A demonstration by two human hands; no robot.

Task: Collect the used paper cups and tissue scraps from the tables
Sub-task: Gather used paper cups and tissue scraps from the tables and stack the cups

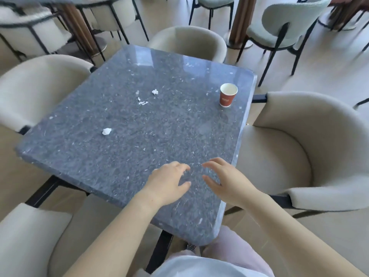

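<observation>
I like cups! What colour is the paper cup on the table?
The paper cup is reddish-brown outside and white inside, seen in the head view.

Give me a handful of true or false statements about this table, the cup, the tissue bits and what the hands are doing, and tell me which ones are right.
1. The paper cup stands upright near the right edge of the table. True.
2. The right hand is holding the cup. False: both hands are empty and hover over the near end of the table, far from the cup.
3. Several tissue scraps lie on the table, among them a crumpled one on the left side. True.
4. The cup lies tipped on its side. False: it stands with its open mouth up.
5. The left hand grips a tissue scrap. False: its fingers are spread and hold nothing.
</observation>
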